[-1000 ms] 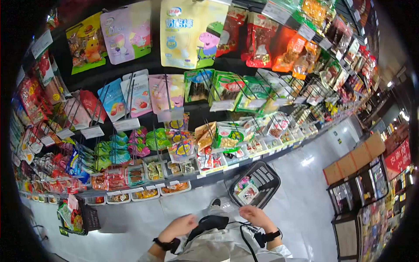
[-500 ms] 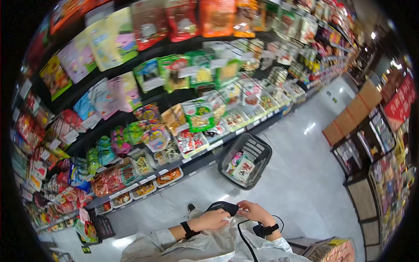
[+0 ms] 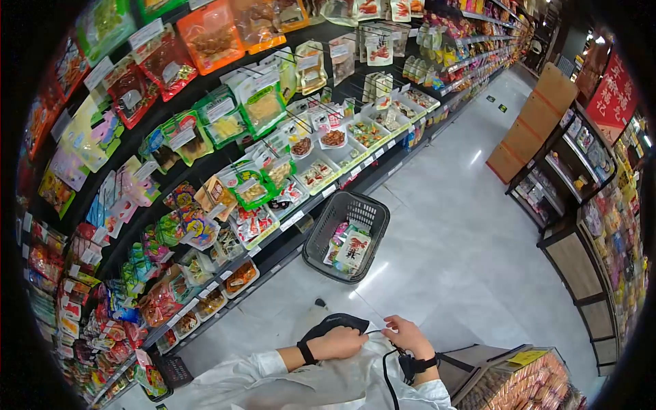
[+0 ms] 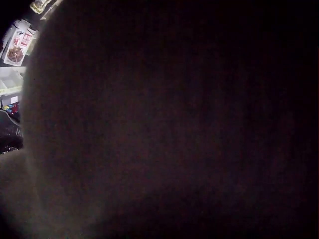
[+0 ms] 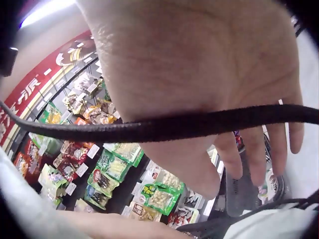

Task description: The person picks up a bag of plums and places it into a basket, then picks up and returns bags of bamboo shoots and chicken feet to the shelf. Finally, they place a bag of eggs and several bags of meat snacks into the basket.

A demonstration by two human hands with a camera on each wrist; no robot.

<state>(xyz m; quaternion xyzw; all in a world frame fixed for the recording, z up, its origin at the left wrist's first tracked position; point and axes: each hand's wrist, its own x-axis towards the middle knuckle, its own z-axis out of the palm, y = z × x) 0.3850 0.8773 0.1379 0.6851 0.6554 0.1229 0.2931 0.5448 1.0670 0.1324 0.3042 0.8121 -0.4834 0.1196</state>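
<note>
In the head view my left hand (image 3: 339, 342) lies low against the body, fingers bent, over the edge of a black pouch (image 3: 333, 322) at the front of the white clothing. Whether it grips the pouch or a cord is hidden. Nearly all of the left wrist view is dark. My right hand (image 3: 408, 336) hovers just to the right, its fingertips close to a thin black cord (image 3: 373, 332). Seen from its wrist, the right hand (image 5: 194, 69) has loosely extended fingers with gaps between them, and a dark cable (image 5: 164, 127) crosses before the palm.
A black shopping basket (image 3: 378, 213) with several packets stands on the grey floor beside the shelf. Bagged snacks (image 3: 263, 109) hang in rows along the left. A display bin (image 3: 471, 369) sits close at lower right; cardboard (image 3: 536, 126) and dark racks (image 3: 581, 154) line the right side.
The head view has swung right along the aisle, so the shelf and basket shift left. Both hands came together at the pouch, then the right hand drew slightly away to the right.
</note>
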